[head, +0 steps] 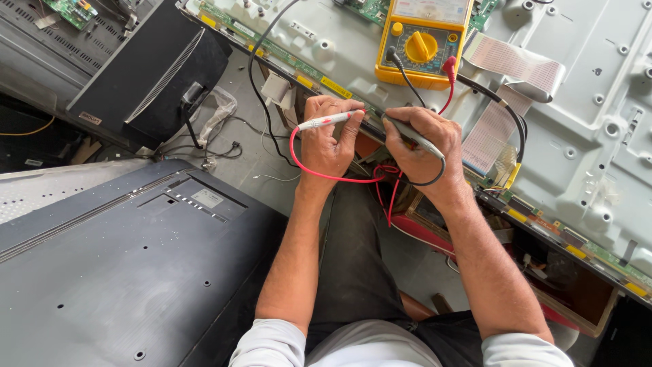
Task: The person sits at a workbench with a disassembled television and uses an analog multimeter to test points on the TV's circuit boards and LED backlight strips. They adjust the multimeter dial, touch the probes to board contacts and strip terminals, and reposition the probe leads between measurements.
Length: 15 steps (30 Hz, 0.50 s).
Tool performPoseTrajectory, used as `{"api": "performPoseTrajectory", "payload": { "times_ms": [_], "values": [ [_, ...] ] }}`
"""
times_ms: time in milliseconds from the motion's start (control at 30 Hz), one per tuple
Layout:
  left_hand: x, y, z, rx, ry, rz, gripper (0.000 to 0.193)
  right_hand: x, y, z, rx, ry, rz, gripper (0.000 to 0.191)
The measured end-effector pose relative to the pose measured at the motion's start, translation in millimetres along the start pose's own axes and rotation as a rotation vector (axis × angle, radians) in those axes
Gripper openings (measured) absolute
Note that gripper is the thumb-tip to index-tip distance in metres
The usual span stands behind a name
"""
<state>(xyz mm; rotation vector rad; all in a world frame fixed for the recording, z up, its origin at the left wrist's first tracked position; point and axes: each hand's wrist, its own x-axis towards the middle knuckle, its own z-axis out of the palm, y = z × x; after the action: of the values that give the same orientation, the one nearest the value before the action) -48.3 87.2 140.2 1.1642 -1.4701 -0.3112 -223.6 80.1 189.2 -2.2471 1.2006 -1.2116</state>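
Head view: left hand (327, 139) fingers curled tight, pinching the red probe (331, 120), which lies near-horizontal with its tip right. Right hand (420, 144) fingers closed around the black probe (412, 138), long axis slanting, tip up-left at the panel's edge strip (299, 68). Yellow multimeter (421, 42) sits on the grey metal panel back (584, 122). Dark TV back cover (129, 265) lies lower left, over a grey floor (261, 160).

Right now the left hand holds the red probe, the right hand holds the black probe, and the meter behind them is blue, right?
Not quite. The meter is yellow, not blue, as the head view shows. The rest holds: the left hand holds the red probe and the right hand holds the black probe.
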Motion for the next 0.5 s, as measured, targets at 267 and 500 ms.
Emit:
{"api": "performPoseTrajectory", "payload": {
  "times_ms": [267,500],
  "values": [
    [-0.2,0.4,-0.9,0.004,0.008,0.015,0.014,0.0,-1.7,-1.4,0.016,-0.019,0.004,0.016],
    [-0.8,1.8,-1.5,0.002,0.007,0.027,0.013,-0.1,-0.9,-0.8,0.005,-0.023,0.004,0.016]
  ]
}}
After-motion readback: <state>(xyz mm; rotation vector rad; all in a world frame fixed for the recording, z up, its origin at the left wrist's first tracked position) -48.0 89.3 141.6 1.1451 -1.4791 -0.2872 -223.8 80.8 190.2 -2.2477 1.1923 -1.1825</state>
